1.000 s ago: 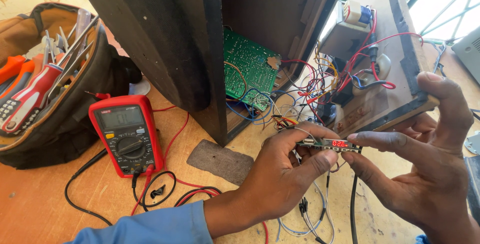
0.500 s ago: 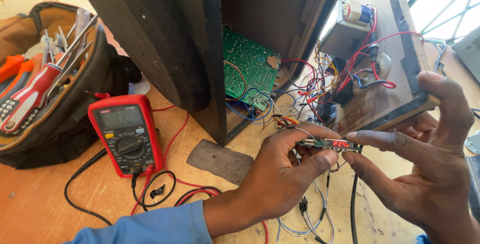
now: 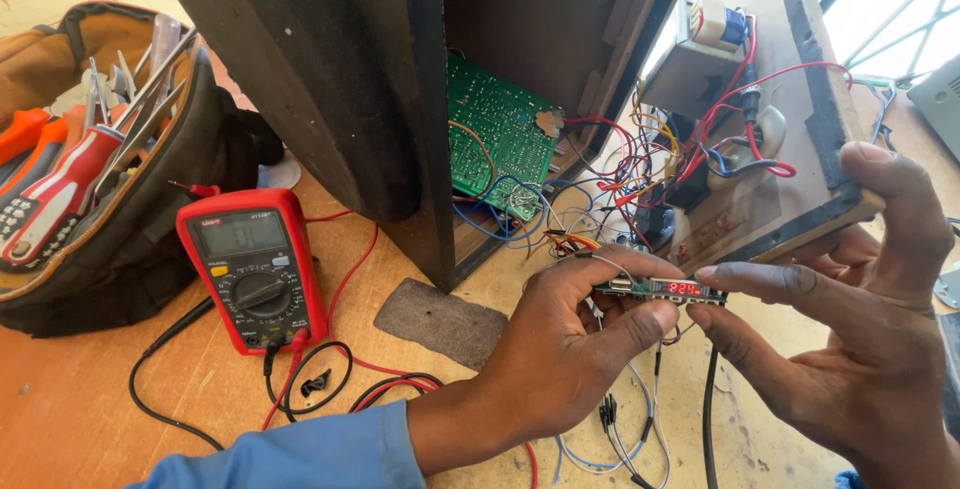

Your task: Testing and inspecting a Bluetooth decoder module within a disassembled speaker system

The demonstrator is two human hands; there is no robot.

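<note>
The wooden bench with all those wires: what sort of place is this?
Probably an electronics repair bench: a red multimeter, a tool bag of screwdrivers, and an opened dark cabinet showing a green circuit board.

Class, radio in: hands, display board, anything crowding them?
Left hand and right hand both pinch the small display board, digits lit red. Loose wires crowd behind.

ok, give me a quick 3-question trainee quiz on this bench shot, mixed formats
1. True or false: both hands hold the small display board.
2. The red multimeter lies: A) inside the tool bag B) on the table beside it C) in the cabinet.
3. What colour is the circuit board inside the cabinet?

Key: 1 true, left hand and right hand pinch it; 2 B; 3 green.
</note>
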